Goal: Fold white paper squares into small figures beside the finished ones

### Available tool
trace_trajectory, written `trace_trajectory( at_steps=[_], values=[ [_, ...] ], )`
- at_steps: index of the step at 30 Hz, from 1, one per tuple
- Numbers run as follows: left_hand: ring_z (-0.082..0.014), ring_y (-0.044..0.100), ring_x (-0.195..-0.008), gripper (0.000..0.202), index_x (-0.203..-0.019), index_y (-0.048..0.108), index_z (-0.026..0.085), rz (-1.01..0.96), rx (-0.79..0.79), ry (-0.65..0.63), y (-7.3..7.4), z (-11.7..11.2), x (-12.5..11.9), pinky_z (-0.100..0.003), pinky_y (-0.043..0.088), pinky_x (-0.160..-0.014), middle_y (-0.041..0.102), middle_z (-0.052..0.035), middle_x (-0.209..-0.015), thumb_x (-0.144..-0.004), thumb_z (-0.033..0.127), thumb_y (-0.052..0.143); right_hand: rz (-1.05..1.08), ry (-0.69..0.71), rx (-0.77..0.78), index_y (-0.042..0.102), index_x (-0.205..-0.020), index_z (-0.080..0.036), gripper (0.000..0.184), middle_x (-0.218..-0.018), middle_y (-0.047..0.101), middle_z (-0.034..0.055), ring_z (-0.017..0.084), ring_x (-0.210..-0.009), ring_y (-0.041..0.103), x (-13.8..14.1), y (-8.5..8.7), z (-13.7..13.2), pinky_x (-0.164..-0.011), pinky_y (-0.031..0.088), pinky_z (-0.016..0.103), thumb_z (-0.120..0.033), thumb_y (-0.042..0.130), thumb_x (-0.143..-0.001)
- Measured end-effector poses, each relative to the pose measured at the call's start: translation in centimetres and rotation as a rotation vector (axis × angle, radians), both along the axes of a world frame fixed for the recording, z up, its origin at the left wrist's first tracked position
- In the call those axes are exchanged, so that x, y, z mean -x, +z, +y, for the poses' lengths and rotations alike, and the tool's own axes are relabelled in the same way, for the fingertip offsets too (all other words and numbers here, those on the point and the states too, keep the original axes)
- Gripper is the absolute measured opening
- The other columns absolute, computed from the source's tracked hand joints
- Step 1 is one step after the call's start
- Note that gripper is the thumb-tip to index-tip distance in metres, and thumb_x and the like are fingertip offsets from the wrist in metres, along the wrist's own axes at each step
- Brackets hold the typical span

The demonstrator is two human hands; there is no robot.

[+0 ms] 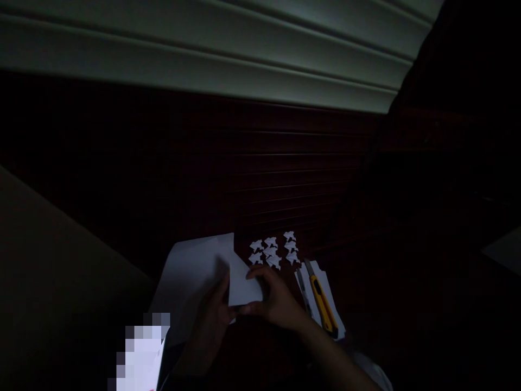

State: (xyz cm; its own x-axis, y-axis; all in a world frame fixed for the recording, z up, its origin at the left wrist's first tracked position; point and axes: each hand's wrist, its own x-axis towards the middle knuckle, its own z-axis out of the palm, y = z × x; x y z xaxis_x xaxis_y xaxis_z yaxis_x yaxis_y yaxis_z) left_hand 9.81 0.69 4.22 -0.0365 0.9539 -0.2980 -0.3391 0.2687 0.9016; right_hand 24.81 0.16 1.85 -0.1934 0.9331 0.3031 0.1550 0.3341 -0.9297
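Note:
The scene is very dark. A small white sheet of paper (243, 285) is held between both my hands. My left hand (211, 326) pinches its lower left edge, with the thumb up along the side. My right hand (277, 301) grips its right edge, fingers curled over the top. Beneath it lies a larger white sheet (189, 271). Just beyond the hands sit several small white folded paper shapes (273, 250) in a cluster.
A yellow utility knife (323, 304) lies on a white paper strip right of my right hand, beside a thin dark tool (303, 293). The surface is a dark slatted table (285, 184). A pale ribbed shutter (203, 49) spans the top. A blurred white patch (142, 353) is at lower left.

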Motion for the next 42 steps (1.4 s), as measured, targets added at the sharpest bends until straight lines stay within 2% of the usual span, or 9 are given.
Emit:
trace_trajectory(
  at_steps=[3, 7, 11, 17, 21, 27, 32, 37, 42],
  values=[
    [-0.0221, 0.063, -0.073, 0.047, -0.106, 0.059, 0.017, -0.094, 0.024, -0.141, 0.3, -0.1, -0.5, -0.030, 0.050, -0.057, 0.067, -0.0068, -0.080, -0.068, 0.043, 0.062, 0.176, 0.030, 0.093, 0.050, -0.101, -0.023, 0.054, -0.116, 0.047, 0.0051, 0.022, -0.108, 0.046, -0.5, -0.3, 0.2, -0.090, 0.036, 0.034, -0.032, 0.077, -0.056],
    [-0.0242, 0.062, -0.079, 0.046, -0.104, 0.060, 0.016, -0.096, 0.020, -0.144, 0.9, -0.3, -0.9, -0.032, 0.050, -0.061, 0.067, -0.0081, -0.082, -0.068, 0.046, 0.061, 0.393, 0.120, 0.219, 0.050, -0.099, -0.023, 0.054, -0.115, 0.048, 0.0041, 0.022, -0.106, 0.048, -0.6, -0.2, 0.1, -0.085, 0.040, 0.033, -0.033, 0.078, -0.054],
    [-0.0250, 0.061, -0.084, 0.042, -0.102, 0.060, 0.016, -0.135, -0.010, -0.175, 1.1, -0.3, -1.1, -0.033, 0.051, -0.065, 0.066, -0.0100, -0.086, -0.071, 0.044, 0.059, 0.498, 0.152, 0.312, 0.049, -0.097, -0.022, 0.052, -0.109, 0.052, 0.0029, 0.020, -0.098, 0.053, -0.8, -0.1, -0.1, -0.078, 0.043, 0.030, -0.029, 0.078, -0.055],
    [-0.0235, 0.060, -0.085, 0.027, -0.093, 0.062, 0.018, -0.120, -0.037, -0.189, -0.2, -0.4, -0.5, -0.035, 0.052, -0.069, 0.064, -0.0072, -0.090, -0.071, 0.035, 0.062, 0.559, 0.173, 0.474, 0.049, -0.098, -0.022, 0.044, -0.089, 0.059, -0.0001, 0.016, -0.084, 0.057, -1.2, 0.2, -0.6, -0.072, 0.044, 0.027, -0.029, 0.073, -0.062],
    [-0.0229, 0.061, -0.081, 0.026, -0.086, 0.064, 0.017, -0.077, -0.024, -0.155, -0.5, -0.7, -0.1, -0.035, 0.052, -0.068, 0.064, -0.0057, -0.083, -0.066, 0.034, 0.066, 0.606, 0.156, 0.459, 0.049, -0.098, -0.022, 0.042, -0.092, 0.059, -0.0001, 0.016, -0.086, 0.057, -1.0, 0.4, -0.8, -0.074, 0.043, 0.027, -0.028, 0.072, -0.064],
    [-0.0233, 0.061, -0.084, 0.030, -0.092, 0.062, 0.013, -0.155, -0.035, -0.226, 0.6, -1.1, -0.2, -0.033, 0.050, -0.069, 0.065, -0.0093, -0.091, -0.074, 0.037, 0.060, 0.517, 0.238, 0.444, 0.049, -0.099, -0.022, 0.044, -0.091, 0.058, 0.0008, 0.016, -0.084, 0.055, -1.0, 0.2, -0.8, -0.071, 0.043, 0.027, -0.022, 0.073, -0.062],
    [-0.0227, 0.058, -0.091, 0.024, -0.095, 0.060, 0.015, -0.197, -0.079, -0.245, -0.1, -1.2, 0.2, -0.032, 0.049, -0.072, 0.063, -0.0095, -0.098, -0.080, 0.033, 0.054, 0.467, 0.242, 0.411, 0.051, -0.098, -0.022, 0.036, -0.097, 0.057, 0.0025, 0.017, -0.088, 0.054, -1.0, 0.0, -0.9, -0.075, 0.041, 0.028, -0.023, 0.070, -0.067],
    [-0.0225, 0.057, -0.094, 0.021, -0.091, 0.060, 0.016, -0.199, -0.071, -0.235, -0.7, -1.2, 0.5, -0.031, 0.049, -0.072, 0.062, -0.0086, -0.101, -0.079, 0.033, 0.056, 0.443, 0.223, 0.397, 0.054, -0.095, -0.021, 0.028, -0.102, 0.056, 0.0034, 0.019, -0.092, 0.054, -0.8, 0.2, -1.1, -0.078, 0.040, 0.029, -0.026, 0.067, -0.070],
    [-0.0210, 0.057, -0.095, 0.019, -0.092, 0.060, 0.018, -0.197, -0.057, -0.211, -0.7, -1.2, 0.5, -0.029, 0.048, -0.072, 0.061, -0.0071, -0.104, -0.078, 0.031, 0.057, 0.468, 0.146, 0.398, 0.055, -0.094, -0.021, 0.019, -0.091, 0.058, 0.0021, 0.018, -0.088, 0.053, -0.8, 0.4, -1.2, -0.077, 0.039, 0.028, -0.029, 0.060, -0.077]
  ],
)
